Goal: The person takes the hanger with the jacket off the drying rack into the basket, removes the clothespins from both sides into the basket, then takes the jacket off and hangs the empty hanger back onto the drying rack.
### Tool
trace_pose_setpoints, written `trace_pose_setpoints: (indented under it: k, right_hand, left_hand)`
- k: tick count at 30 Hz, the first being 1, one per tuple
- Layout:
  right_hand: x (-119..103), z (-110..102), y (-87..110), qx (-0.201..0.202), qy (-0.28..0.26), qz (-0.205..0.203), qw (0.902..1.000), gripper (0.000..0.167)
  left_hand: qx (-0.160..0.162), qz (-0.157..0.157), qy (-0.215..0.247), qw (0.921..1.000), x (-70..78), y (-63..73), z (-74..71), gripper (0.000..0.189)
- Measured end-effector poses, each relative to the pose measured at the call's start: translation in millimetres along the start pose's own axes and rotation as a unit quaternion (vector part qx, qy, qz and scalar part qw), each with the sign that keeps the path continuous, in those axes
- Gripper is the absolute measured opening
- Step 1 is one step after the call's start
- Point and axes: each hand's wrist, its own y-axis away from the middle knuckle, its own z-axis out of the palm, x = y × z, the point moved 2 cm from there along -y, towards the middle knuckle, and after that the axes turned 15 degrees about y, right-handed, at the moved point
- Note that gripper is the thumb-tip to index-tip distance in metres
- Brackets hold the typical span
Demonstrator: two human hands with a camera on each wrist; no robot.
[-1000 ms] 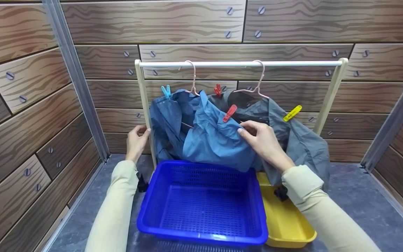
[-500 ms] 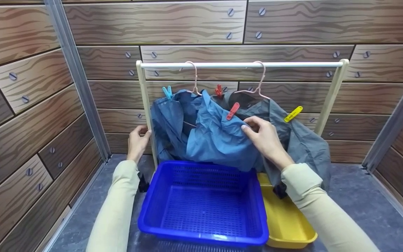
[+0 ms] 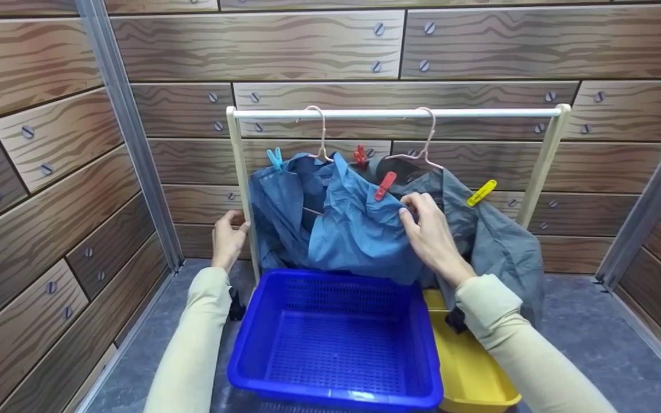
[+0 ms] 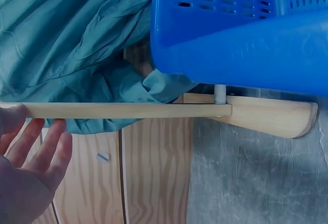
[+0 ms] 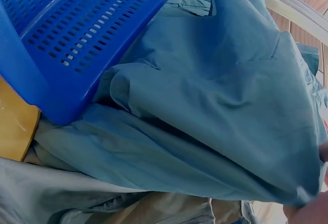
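A blue shirt-like garment [image 3: 359,229] hangs from a pink hanger [image 3: 323,137] on a small clothes rack [image 3: 396,113]. My right hand [image 3: 434,238] pinches its right edge between thumb and fingers, below a red clothespin [image 3: 385,186]. In the right wrist view the blue cloth [image 5: 220,85] stretches toward those fingertips. At the rack's left post [image 4: 128,110], my left hand [image 4: 38,167] holds on with the thumb on one side and the fingers on the other. A light blue clothespin [image 3: 275,159] grips the garment's left shoulder. To the right, a grey garment [image 3: 505,252] hangs on a second hanger [image 3: 428,137].
A blue perforated basket [image 3: 336,396] stands in front of the rack, overlapping the garment's lower edge. Beside it sits a yellow tray [image 3: 477,373], partly under my right forearm. Yellow [image 3: 482,193] and red clothespins [image 3: 360,155] are on the grey garment. Wood-patterned walls surround the grey floor.
The blue garment's right edge and its red clothespin have shifted slightly right with my right hand. My left hand stays at the post. The head view has tilted up a little.
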Motion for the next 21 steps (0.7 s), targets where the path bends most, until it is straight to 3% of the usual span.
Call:
trace_pose_setpoints:
  k: [16, 21]
  right_hand:
    - [11, -19, -2.3, 0.034, -0.002, -0.01, 0.9994, 0.01]
    - [20, -29, -0.7, 0.045, -0.003, -0.032, 0.9985, 0.01]
  left_hand:
    - [-0.001, 0.046, 0.021, 0.9987, -4.1, 1.3, -0.8, 0.017]
    - [-0.008, 0.024, 0.002, 0.9997, -1.9, 0.5, -0.1, 0.021]
